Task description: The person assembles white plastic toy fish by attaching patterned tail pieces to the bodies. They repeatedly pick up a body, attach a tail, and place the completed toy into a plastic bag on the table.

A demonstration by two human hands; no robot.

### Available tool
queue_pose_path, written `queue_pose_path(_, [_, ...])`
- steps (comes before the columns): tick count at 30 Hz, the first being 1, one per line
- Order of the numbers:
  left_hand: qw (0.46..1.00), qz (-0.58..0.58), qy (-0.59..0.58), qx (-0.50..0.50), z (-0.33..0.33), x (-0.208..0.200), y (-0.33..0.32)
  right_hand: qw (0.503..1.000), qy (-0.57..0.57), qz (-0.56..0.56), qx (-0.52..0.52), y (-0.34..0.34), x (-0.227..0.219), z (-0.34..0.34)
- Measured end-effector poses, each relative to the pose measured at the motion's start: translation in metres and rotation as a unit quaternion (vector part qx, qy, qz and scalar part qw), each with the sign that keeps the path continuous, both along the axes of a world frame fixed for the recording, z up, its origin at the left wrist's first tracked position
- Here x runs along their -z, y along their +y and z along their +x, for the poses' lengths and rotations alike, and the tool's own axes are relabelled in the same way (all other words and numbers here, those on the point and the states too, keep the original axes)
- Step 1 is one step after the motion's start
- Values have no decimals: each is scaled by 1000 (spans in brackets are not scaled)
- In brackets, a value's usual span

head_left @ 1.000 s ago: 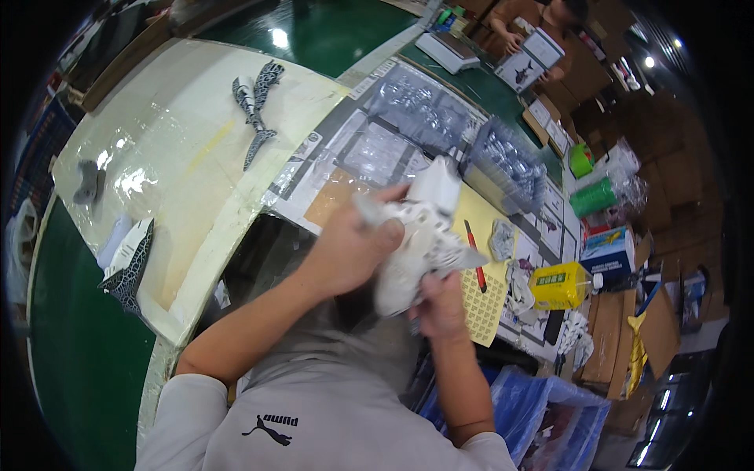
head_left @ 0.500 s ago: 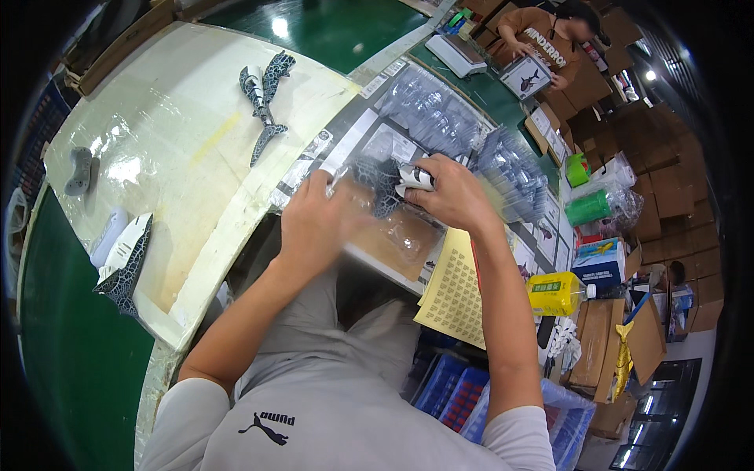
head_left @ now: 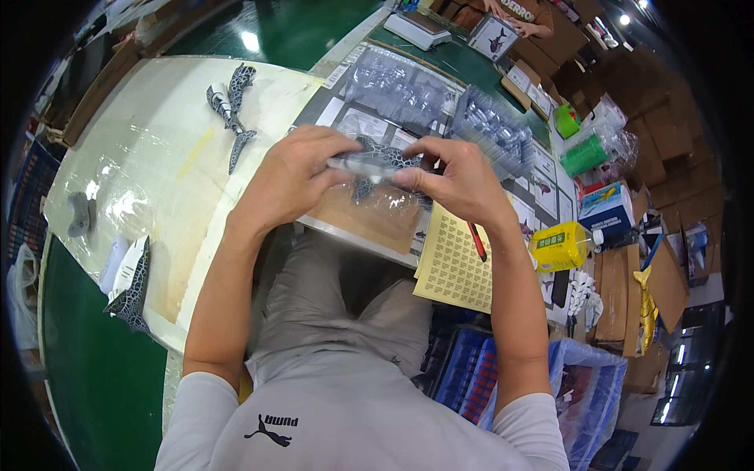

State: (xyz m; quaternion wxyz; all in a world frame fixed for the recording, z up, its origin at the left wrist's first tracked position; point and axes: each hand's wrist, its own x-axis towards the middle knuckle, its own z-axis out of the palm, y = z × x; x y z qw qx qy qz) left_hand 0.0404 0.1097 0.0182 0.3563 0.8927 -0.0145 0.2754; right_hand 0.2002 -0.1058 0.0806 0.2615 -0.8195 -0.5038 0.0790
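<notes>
A toy shark (head_left: pixel 383 154), dark with a pale crackle pattern and a whitish underside, is held level between my two hands. My left hand (head_left: pixel 298 169) pinches its left end, and my right hand (head_left: pixel 465 179) grips the right end with thumb and fingers. Below the toy, a clear plastic blister (head_left: pixel 397 208) lies over brown cardboard at the table's near edge. Two similar patterned toy pieces rest on the cream table: a jointed one (head_left: pixel 228 110) at the upper left and another (head_left: pixel 137 286) at its left edge.
A grey controller (head_left: pixel 79 214) lies far left. Stacked clear blisters (head_left: pixel 393 86) stand beyond my hands. Right of them are yellow sticker sheets (head_left: pixel 452 271), a red pen (head_left: pixel 477 242) and a yellow bottle (head_left: pixel 561 246). Across the table, a co-worker holds a printed box (head_left: pixel 493 37).
My left hand, blurred over the clear plastic before, now holds the toy's left end. The toy has turned level between both hands. The whole view has shifted, uncovering the red pen.
</notes>
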Motion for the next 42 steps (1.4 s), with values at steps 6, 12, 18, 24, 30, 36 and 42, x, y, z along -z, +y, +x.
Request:
queue_pose_path(6, [986,41,161,-23,-9,24,10,983,-20,35,178,-20,81,-6])
queue_pose_path(12, [997,-39,30,-61,19,5,3,966,63,151,201,-28,106,-5])
queue_pose_path(18, [987,5,160,-16,64,1,12,963,46,180,193,-38,113,-1])
queue_pose_path(24, [985,85,151,-7,66,-3,2,962,62,199,176,-48,112,-1])
queue_pose_path(30, [995,9,80,-57,45,-8,-3,951,-8,205,229,-70,78,44])
queue_pose_path(36, [993,-45,62,-86,59,-34,21,930,-268,119,223,-74,42,129])
queue_pose_path(42, [984,87,92,124,112,-61,-24,985,-10,-59,162,-81,25,192])
